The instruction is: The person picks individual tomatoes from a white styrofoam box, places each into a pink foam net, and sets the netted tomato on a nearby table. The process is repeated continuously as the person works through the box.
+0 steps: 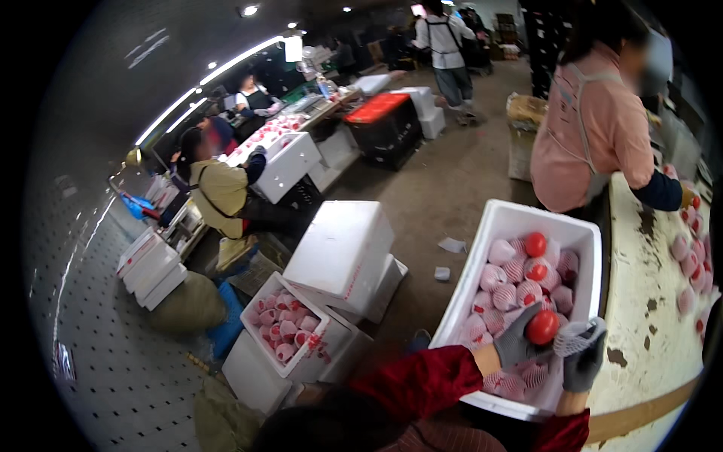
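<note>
A round red fruit, perhaps a tomato (542,327), rests in my left hand (517,337), which wears a grey glove. Close beside it on the right, my right hand (585,361), gloved too, grips a white foam net sleeve (576,338) separate from the fruit. Both hands are over the near part of a white foam box (593,254). The box holds many red fruits in pink and white foam nets (504,296); a bare red top (535,244) shows near its far end.
A worktable (632,294) with netted fruits runs along the right, where a person in pink (593,124) stands. Left of the box are a closed foam box (339,248) and an open box of netted fruits (322,333). Paper scraps (452,244) lie on the floor.
</note>
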`<act>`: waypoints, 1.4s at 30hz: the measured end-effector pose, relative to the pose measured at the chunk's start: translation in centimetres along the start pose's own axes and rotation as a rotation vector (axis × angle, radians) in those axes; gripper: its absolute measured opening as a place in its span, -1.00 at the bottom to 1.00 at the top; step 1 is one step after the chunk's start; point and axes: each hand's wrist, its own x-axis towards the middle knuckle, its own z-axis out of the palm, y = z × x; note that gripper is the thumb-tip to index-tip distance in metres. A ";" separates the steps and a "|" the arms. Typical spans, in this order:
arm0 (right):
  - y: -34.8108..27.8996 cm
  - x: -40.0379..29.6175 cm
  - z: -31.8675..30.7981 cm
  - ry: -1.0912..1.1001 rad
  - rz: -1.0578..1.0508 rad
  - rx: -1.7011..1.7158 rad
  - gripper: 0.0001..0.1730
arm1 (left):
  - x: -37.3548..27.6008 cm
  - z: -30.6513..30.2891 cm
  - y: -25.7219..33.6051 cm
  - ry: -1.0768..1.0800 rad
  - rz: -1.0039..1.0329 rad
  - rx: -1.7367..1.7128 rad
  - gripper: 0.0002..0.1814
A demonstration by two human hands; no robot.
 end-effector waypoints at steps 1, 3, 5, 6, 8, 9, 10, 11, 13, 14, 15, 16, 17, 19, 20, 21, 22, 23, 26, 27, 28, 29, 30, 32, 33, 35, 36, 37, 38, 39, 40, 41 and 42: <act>0.2 0.3 1.8 0.079 -0.040 -0.031 -0.53 | -0.2 0.8 -0.2 0.100 0.011 -0.045 -0.48; 1.0 1.1 4.5 0.349 -0.159 -0.284 -0.52 | -0.7 1.4 0.2 0.148 0.148 0.167 -0.54; 1.4 1.4 3.0 0.393 -0.249 -0.667 -0.60 | -0.4 0.5 0.4 0.130 0.216 0.385 -0.53; 2.0 1.3 3.5 0.398 -0.260 -0.918 -0.62 | -1.4 1.3 0.1 0.162 0.219 0.485 -0.59; 2.2 1.1 -0.7 0.480 -0.135 -1.403 -0.66 | 0.4 -1.8 0.3 0.131 0.285 0.593 -0.64; 3.8 0.8 0.2 0.302 -0.130 -1.555 -0.63 | 1.5 -3.9 0.2 0.121 0.308 0.645 -0.65; 5.4 0.4 1.2 0.113 -0.149 -1.683 -0.59 | 2.0 -5.4 0.4 0.025 0.396 0.637 -0.68; 6.9 0.2 2.5 -0.027 -0.286 -1.864 -0.58 | 2.0 -5.6 0.5 0.039 0.397 0.644 -0.68; 7.1 0.3 3.6 0.019 -0.194 -1.706 -0.59 | 1.7 -5.3 0.6 0.051 0.398 0.650 -0.67; 6.9 0.4 4.1 0.041 -0.148 -1.625 -0.60 | 1.5 -5.2 0.3 0.078 0.349 0.640 -0.64; 6.5 0.5 4.4 0.079 -0.175 -1.628 -0.61 | 1.2 -4.5 -0.2 0.044 0.326 0.651 -0.61; 5.9 0.6 4.7 0.121 -0.203 -1.631 -0.63 | 0.9 -3.3 -0.8 0.011 0.301 0.662 -0.58; 5.3 0.6 4.7 0.165 -0.231 -1.633 -0.64 | 0.5 -2.1 -1.3 -0.021 0.273 0.673 -0.55; 4.7 0.1 2.8 0.393 -0.141 -1.304 -0.71 | -0.3 -0.3 -1.8 -0.078 0.252 0.932 -0.42; 4.4 0.3 2.7 0.356 -0.209 -1.302 -0.70 | -0.1 -0.6 -1.8 -0.083 0.310 1.153 -0.40; 3.4 -0.1 2.3 0.329 -0.263 -1.329 -0.68 | 0.5 -1.6 -2.7 -0.100 0.364 1.342 -0.38; 3.9 0.7 1.5 0.360 -0.154 -1.291 -0.62 | 0.8 -3.1 -1.7 -0.091 0.346 1.335 -0.38; 4.4 1.0 1.0 0.348 -0.124 -1.127 -0.63 | 1.6 -5.1 -0.6 -0.092 0.299 1.314 -0.38; 4.7 1.0 -2.2 0.375 -0.112 -0.697 -0.66 | 1.2 -6.3 1.5 0.102 0.283 0.968 -0.50; 4.0 1.2 -2.4 0.261 -0.113 -0.523 -0.66 | 0.8 -4.8 1.6 0.078 0.269 0.860 -0.50; 3.3 1.2 -2.5 0.152 -0.100 -0.346 -0.65 | 0.6 -3.4 2.0 0.062 0.265 0.764 -0.49; 4.0 1.6 0.6 0.402 -0.184 -0.508 -0.65 | 0.6 -2.3 1.9 0.058 0.277 0.675 -0.48; 3.9 1.6 1.1 0.432 -0.208 -0.500 -0.66 | 0.4 -0.6 1.1 0.088 0.259 0.541 -0.47; 3.6 1.6 0.0 0.439 -0.285 -0.610 -0.66 | 0.4 -1.3 2.3 -0.047 0.098 0.392 -0.43; 3.5 1.6 0.3 0.429 -0.340 -0.734 -0.64 | 0.3 -1.1 2.1 -0.044 0.100 0.406 -0.43; 3.3 1.7 1.2 0.469 -0.317 -0.583 -0.61 | 0.0 -0.2 1.7 -0.039 0.113 0.436 -0.42; 3.2 1.7 1.7 0.439 -0.319 -0.591 -0.60 | 0.2 -0.2 1.2 -0.057 0.224 0.658 -0.43; 3.3 1.8 1.6 0.429 -0.324 -0.616 -0.59 | 0.3 -0.1 0.7 -0.051 0.344 0.879 -0.43; 3.4 1.8 1.6 0.418 -0.329 -0.639 -0.59 | 0.0 0.1 0.5 -0.105 0.324 0.807 -0.41; 3.4 1.8 1.6 0.404 -0.333 -0.662 -0.59 | -0.4 1.2 0.1 -0.158 0.307 0.736 -0.39; 3.4 1.6 0.8 0.362 -0.378 -0.852 -0.58 | -0.5 1.3 0.0 -0.135 0.379 0.883 -0.39; 3.4 1.4 -0.1 0.330 -0.434 -1.038 -0.57 | -0.6 1.3 -0.1 -0.111 0.452 1.029 -0.39; 3.5 1.5 0.3 0.340 -0.437 -1.005 -0.57 | -0.7 1.3 0.0 -0.084 0.529 1.177 -0.39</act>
